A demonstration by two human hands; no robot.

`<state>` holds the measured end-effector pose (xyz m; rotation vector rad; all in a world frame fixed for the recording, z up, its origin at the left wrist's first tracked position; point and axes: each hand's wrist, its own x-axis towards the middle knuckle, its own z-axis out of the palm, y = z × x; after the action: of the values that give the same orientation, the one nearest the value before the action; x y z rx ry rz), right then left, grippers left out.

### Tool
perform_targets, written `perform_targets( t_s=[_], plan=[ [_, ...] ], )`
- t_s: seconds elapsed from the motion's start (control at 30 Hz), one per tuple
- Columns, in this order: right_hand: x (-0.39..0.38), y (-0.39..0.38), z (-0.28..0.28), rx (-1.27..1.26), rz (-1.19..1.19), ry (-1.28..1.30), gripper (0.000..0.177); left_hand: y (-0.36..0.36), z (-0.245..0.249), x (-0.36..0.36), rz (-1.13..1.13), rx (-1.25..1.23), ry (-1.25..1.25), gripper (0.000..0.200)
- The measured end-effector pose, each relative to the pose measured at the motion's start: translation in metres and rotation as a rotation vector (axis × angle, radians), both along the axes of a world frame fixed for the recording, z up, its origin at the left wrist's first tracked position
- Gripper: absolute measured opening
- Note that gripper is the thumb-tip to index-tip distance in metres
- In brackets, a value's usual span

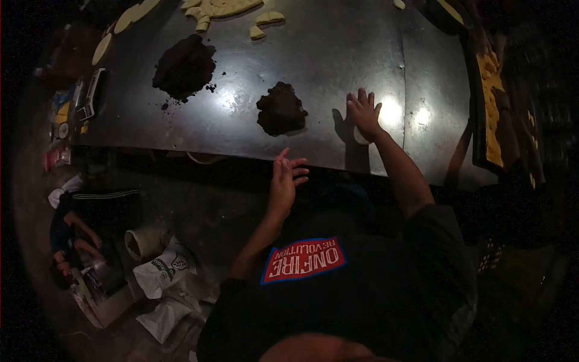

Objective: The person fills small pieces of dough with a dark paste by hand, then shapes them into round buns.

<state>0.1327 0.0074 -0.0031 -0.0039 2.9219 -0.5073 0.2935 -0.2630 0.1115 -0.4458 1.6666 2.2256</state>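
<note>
My right hand (pixel 365 114) lies on the metal table with its fingers spread. A small pale piece of dough (pixel 360 137) shows under the heel of that palm, partly covered. My left hand (pixel 288 175) hovers at the table's near edge, fingers apart and nothing in them. Just beyond it sits a dark, crumbly mound (pixel 281 110), which it does not touch. A second, larger dark mound (pixel 184 67) lies farther off to the left, with crumbs around it.
Pale dough (pixel 226 7) with cut pieces (pixel 269 18) lies at the table's far side. A tray of yellow pieces (pixel 490 114) stands at the right edge, a person's arm near it. White sacks (pixel 166 268) and another person (pixel 75 235) are at lower left.
</note>
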Motion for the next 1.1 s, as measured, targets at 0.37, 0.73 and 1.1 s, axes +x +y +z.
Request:
perform_targets(
  t_s=[0.37, 0.73, 1.1],
  plan=[
    [0.05, 0.081, 0.073, -0.604, 0.034, -0.366, 0.027, -0.022, 0.002, -0.105, 0.189, -0.107, 0.065, 0.051],
    [-0.072, 0.056, 0.066, -1.062, -0.699, 0.238, 0.032, -0.085, 0.015, -0.261, 0.218, -0.282, 0.051, 0.043],
    [-0.273, -0.215, 0.087, -1.528, -0.447, -0.222, 0.031, -0.189, -0.036, -0.482, 0.204, -0.068, 0.226, 0.047]
  ],
)
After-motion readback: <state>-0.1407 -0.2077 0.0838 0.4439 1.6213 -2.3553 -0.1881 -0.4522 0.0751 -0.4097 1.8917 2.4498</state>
